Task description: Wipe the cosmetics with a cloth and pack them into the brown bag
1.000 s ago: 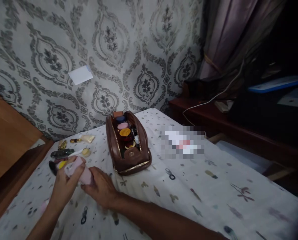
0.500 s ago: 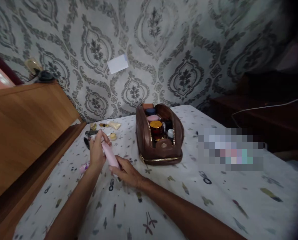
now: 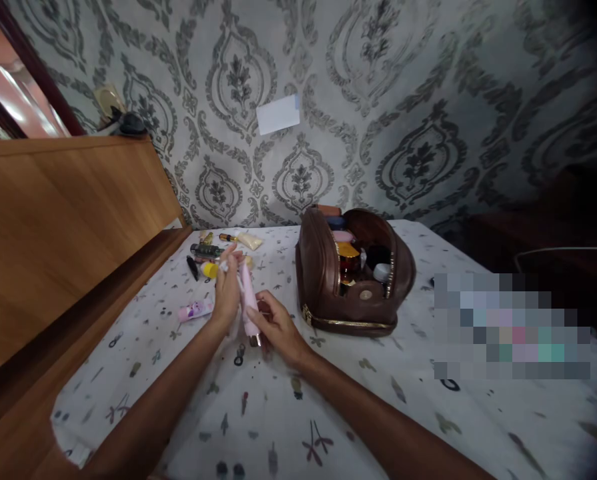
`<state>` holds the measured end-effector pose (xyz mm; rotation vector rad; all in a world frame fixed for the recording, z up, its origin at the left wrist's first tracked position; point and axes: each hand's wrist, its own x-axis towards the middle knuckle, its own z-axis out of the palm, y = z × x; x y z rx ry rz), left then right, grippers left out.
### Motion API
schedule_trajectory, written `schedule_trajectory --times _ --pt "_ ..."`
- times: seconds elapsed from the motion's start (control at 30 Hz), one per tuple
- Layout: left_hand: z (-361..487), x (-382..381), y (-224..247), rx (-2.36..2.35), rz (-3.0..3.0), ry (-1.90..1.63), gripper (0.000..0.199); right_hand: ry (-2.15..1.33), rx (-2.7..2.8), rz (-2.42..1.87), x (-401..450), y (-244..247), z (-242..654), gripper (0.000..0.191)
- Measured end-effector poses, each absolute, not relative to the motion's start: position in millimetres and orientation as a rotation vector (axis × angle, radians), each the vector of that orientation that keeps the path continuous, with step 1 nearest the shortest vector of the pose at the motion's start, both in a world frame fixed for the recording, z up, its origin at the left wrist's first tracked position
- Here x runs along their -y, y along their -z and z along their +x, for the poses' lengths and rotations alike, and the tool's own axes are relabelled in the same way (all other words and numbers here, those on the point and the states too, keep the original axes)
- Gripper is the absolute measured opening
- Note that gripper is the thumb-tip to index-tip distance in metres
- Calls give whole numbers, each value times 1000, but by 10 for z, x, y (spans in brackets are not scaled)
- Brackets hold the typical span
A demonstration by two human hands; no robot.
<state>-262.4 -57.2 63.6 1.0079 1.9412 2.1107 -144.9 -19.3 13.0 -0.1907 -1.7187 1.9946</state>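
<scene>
A long pale pink tube is held upright at a tilt between both hands. My right hand grips its lower end between thumb and fingers. My left hand is at its upper left side, with something small and white by the fingers; whether these fingers grip the tube is unclear. Left of that hand lie a purple and pink tube, a yellow-capped item and a dark green item. Right of the hands stands a brown bag, unzipped, with jars and bottles inside.
A wooden panel borders the printed cloth on the left. Near the patterned wall lies a cream tube. A pixelated area covers something at the right.
The view has shifted, so the scene sits farther right. The pink tube stands more upright, and the left hand has opened somewhat, with its fingers more extended. The yellow-capped item now shows.
</scene>
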Motion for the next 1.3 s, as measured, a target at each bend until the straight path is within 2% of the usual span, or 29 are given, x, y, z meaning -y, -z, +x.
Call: schedule_trajectory --times 0.13,0.37,0.53,0.7,0.83,0.93,1.0,1.13,1.3 --pt "-2502 595 -544 -2101 1496 -1900 60 -2020 1608 -268 158 -129 -1463 42" --pt "-2318 691 -307 -2053 2051 -1543 44 -2011 1348 -388 3 57 -1598 49" --pt "-2238 792 -242 -2016 2212 -1430 46 -1977 1347 -333 -15 124 -1604 50" --pt "-2243 763 -311 -2154 1979 -1546 56 -2072 1366 -437 45 -10 -1544 45" --pt "-2363 707 -381 -2167 1600 -1827 67 -2076 1441 -381 78 -81 -1520 55" --pt "-2507 703 -448 -2084 1254 -2072 70 -2105 1538 -311 95 -85 -1506 59" --pt "-2599 717 -499 -1867 986 -2203 68 -2145 1584 -281 99 -82 -1494 59" --pt "-2699 761 -585 -1217 631 -2132 53 -2266 1637 -263 88 -94 -1468 59" --pt "-2709 777 -639 -970 494 -2062 15 -2312 1696 -236 85 -143 -1434 60"
